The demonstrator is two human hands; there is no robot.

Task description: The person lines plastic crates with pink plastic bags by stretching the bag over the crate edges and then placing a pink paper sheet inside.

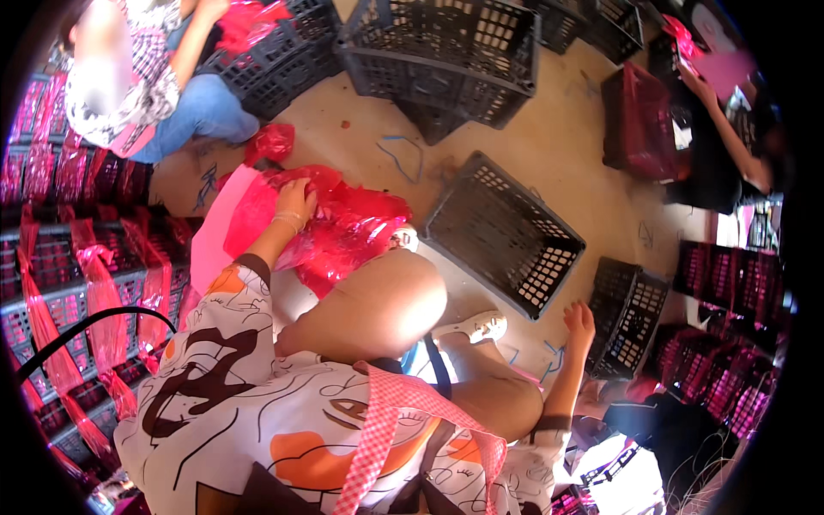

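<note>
Crinkled, shiny red plastic film (356, 215) is spread over and beside my left knee. Its flatter, paler pink part (225, 225) hangs on the left side. My left hand (296, 204) has its fingers curled on the top of the film, gripping it. Off to the right, my right hand (580, 319) is raised with its fingers stretched out and holds nothing. It is beside a small black plastic crate (620, 318). A larger black crate (506, 236), with nothing visible in it, lies on the floor ahead of my knees.
Big black crates (438, 81) stand at the far side. Stacked crates wrapped with red film (90, 283) line the left. Two people (129, 94) work nearby, the second person (721, 129) beside a red-lined crate (639, 120). Blue straps (402, 159) lie on the floor.
</note>
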